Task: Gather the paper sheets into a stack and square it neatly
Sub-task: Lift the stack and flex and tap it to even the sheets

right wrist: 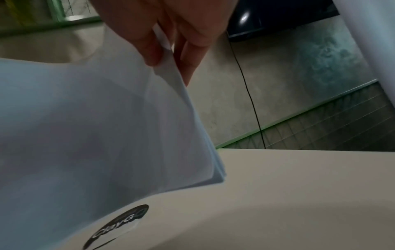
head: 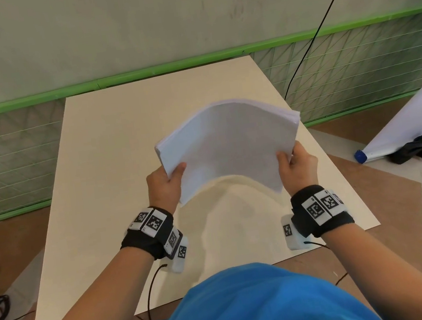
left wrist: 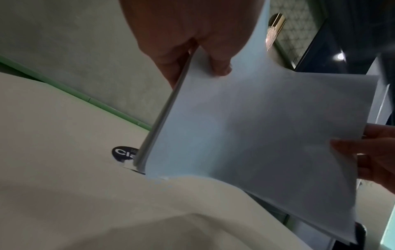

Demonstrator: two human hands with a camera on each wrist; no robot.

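Head view: a stack of white paper sheets [head: 229,143] is held above the middle of the pale beige rectangular tabletop [head: 111,152], bowed upward in an arch, near edge lifted. Whether its far edge touches the tabletop cannot be told here. Left hand [head: 164,185] grips the stack's edge at 9 o'clock, thumb on top, fingers curled beneath. Right hand [head: 300,167] grips the edge at 3 o'clock in the same manner. Both wrists carry black bands with black-and-white square marker tags [head: 151,222]. At 3 o'clock off the table: a white rolled sheet with a blue end cap [head: 360,157] and a crumpled black cloth [head: 420,149] on the floor. A thin black cable [head: 321,25] runs down the grey wall at 1 o'clock. Left wrist view shows what the head view hides: the stack's side edge, sheets layered, its lower corner at or just above a round black sticker with white lettering [left wrist: 123,153] on the tabletop; contact unclear. Right wrist view: thumb and fingers pinch the stack's corner, sheet edges slightly fanned; the same sticker shows partly under the paper.
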